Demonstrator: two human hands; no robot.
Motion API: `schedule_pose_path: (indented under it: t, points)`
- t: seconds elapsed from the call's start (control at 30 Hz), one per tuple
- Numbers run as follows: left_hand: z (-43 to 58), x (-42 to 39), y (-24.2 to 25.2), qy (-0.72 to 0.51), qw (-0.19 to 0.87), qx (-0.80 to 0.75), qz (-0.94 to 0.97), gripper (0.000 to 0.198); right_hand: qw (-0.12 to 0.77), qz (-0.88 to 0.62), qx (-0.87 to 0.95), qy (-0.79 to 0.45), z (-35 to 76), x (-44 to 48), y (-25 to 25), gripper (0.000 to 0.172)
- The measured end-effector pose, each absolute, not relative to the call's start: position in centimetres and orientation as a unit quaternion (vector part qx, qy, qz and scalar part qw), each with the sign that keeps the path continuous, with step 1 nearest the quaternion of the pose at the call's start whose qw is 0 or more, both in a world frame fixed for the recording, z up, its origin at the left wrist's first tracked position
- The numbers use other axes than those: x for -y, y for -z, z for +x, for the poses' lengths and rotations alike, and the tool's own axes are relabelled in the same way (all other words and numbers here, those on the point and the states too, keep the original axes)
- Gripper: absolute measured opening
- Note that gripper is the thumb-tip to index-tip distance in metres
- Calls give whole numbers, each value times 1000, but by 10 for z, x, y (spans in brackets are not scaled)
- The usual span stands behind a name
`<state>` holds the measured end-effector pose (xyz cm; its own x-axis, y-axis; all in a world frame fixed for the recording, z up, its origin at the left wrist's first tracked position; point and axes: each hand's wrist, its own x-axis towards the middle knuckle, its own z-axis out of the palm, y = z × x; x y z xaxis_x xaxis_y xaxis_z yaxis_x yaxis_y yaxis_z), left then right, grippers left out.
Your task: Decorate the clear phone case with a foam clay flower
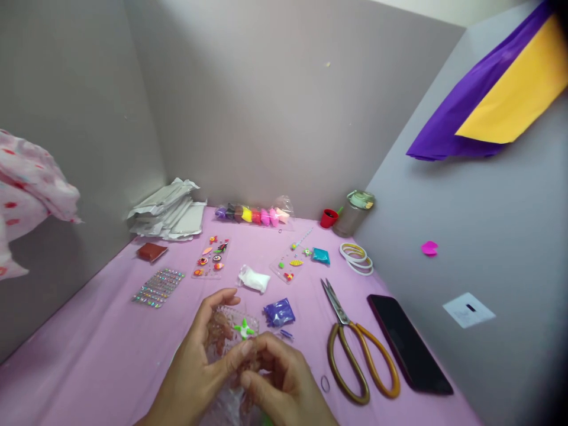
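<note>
My left hand is closed round a clear, textured plastic piece, thumb in front and fingers behind. A green and white star-shaped decoration sits on its face. My right hand curls against the piece's lower right side, thumb and fingers pinched together. Whatever lies between those fingertips is hidden. Just beyond the hands are a purple clay packet and a white packet. A bit of green shows below my right hand.
Large scissors and a black phone lie at right. White tape rolls, a teal packet, sticker sheets and a rhinestone sheet are spread about. Silver packets, coloured clay and a jar line the back.
</note>
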<state>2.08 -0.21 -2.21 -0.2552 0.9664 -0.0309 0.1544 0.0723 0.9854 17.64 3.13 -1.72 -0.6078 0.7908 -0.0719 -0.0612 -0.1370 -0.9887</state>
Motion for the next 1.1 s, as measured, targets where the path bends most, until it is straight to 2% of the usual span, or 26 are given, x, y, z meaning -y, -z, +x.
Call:
schedule_pose_path:
  t: [0.63,0.87,1.1]
  points:
    - [21,1,22,-519,437,-600,425,63,302,-313,555,-709,180,-33,20,11]
    - [19,0,23,-544,426,-590,419,67,310,-260,477,-780,182,-36,23,36]
    - [18,2,19,-523,472,-580,409,60,309,-265,481,-776,182,-35,24,37]
